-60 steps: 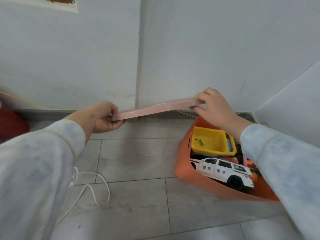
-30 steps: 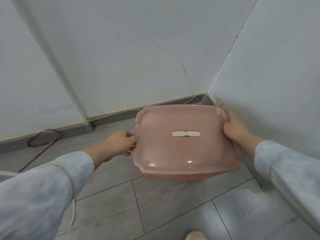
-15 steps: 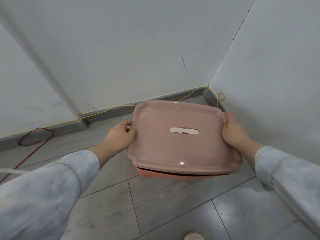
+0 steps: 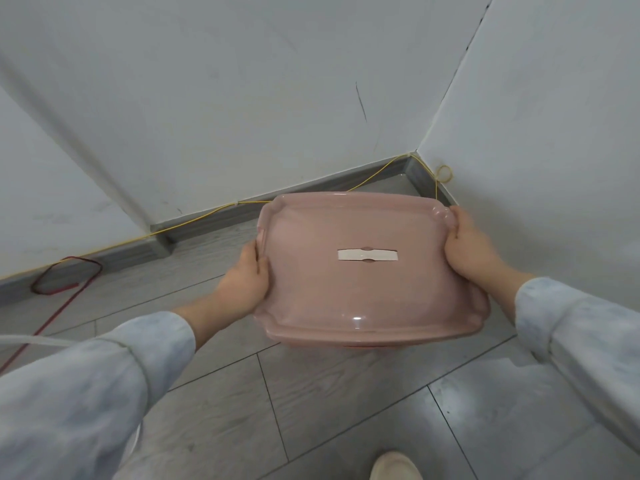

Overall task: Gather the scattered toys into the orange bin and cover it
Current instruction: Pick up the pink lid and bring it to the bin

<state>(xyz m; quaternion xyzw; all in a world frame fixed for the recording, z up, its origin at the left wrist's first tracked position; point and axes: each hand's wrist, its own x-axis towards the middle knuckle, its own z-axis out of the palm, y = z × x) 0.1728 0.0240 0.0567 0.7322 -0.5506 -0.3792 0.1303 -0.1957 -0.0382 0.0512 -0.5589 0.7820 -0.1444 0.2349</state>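
Holding pink lid [image 4: 367,271] on top of orange bin [image 4: 363,345] by far-right wall corner, looking like the last step, nearly done.
Gripping lid's left edge w/ left hand [image 4: 242,282], thumb lying on rim; gripping right edge w/ right hand [image 4: 467,251], fingers curled round rim. Showing only a thin orange sliver of bin under lid's near edge, so not confirming lid fully seated. Spotting no toys on floor, prob. all inside, hidden. Remaining: seating lid, letting go. Counting: 1 lid, 1 bin, 2 hands, 0 loose toys, 1 red cable [image 4: 65,275], 1 yellow wire [image 4: 207,211], 1 shoe [image 4: 394,467].
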